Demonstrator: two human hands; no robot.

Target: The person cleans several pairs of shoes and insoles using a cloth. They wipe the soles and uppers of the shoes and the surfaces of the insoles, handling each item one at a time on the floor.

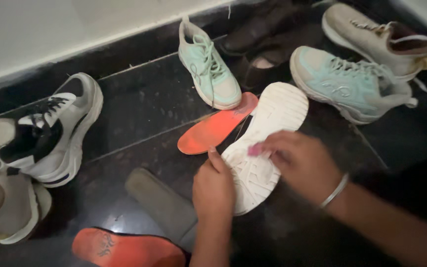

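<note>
Two hands work an upturned white shoe sole (pixel 265 143) mid-floor, beside an orange insole (pixel 216 126).
Left hand (pixel 213 190) fingers clamp the sole's edge; right hand (pixel 300 163) fingertips pinch a small pink scrubber (pixel 254 150). Hard rubbing could twist the shoe loose, I judge.

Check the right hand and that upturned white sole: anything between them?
Only a small pink thing, pinched in the right hand and pressed onto the white sole. The left hand grips the sole's edge directly; nothing else intervenes.
</note>
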